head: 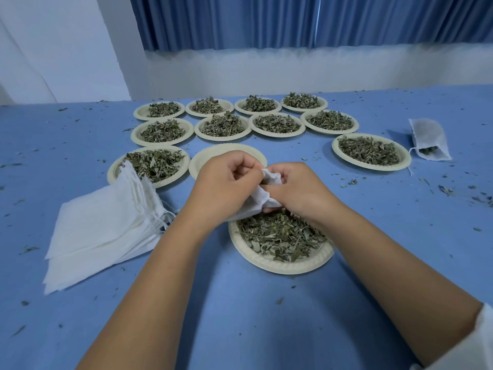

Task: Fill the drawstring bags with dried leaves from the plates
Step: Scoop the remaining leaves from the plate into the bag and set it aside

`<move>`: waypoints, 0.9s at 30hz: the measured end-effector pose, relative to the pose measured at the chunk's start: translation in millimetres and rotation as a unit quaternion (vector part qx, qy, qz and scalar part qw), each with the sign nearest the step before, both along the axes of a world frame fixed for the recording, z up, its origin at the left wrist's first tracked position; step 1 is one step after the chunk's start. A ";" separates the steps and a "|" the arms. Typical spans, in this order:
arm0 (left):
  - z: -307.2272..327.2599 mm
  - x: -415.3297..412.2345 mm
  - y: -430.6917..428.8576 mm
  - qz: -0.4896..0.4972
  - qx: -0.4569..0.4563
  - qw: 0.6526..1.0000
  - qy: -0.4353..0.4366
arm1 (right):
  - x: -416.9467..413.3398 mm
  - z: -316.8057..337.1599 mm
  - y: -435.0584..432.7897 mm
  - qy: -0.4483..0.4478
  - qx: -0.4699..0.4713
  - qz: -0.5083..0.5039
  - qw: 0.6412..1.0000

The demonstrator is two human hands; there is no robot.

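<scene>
Both of your hands are closed on one white drawstring bag, held just above the far edge of the nearest plate: your left hand pinches the bag's mouth from the left with curled fingers, and your right hand grips the crumpled cloth from the right, with the bag's lower part hanging down between them toward the leaves. That nearest plate holds a spread of dried leaves and sits on the blue counter directly in front of you. Count twelve cream paper plates in all: a far row of four, a second row of four, then a plate of leaves at the left, an empty plate partly hidden behind your hands, a plate of leaves off to the right, and the one under your hands. Eleven carry leaves; one is bare as far as it shows. To your left lies one fanned stack of empty bags, flat and white, its upper corner resting on the rim of the left plate and its drawstrings trailing toward your left forearm; you cannot count the bags in it exactly. One filled bag lies well apart at the far right of the counter, its mouth toward you with leaves showing in the opening. Loose leaf crumbs are scattered over the counter. A blue pleated curtain hangs behind.
</scene>
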State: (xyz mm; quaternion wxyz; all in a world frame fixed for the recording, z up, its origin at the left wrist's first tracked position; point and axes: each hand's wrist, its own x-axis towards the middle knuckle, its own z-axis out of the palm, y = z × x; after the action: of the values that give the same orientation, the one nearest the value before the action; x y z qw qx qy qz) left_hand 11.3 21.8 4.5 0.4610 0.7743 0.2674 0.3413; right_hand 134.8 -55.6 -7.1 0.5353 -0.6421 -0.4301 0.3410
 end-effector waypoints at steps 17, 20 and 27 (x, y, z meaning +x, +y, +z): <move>0.5 -3.5 7.2 0.062 0.005 0.998 -0.004 | 12.5 5.7 -4.1 0.049 0.004 0.069 0.996; 1.2 -2.4 3.6 0.055 0.010 0.998 0.003 | 6.4 2.3 -0.9 -0.019 0.012 0.024 0.999; -5.4 -0.5 6.7 0.107 0.089 0.989 0.056 | 4.0 0.9 1.2 -0.095 0.007 0.012 0.995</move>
State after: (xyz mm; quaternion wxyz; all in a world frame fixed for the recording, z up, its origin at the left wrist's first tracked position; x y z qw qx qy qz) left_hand 10.8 28.4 -0.8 0.3352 0.7974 0.3421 0.3672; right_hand 138.8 -54.4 -6.2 0.4923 -0.6626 -0.4889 0.2821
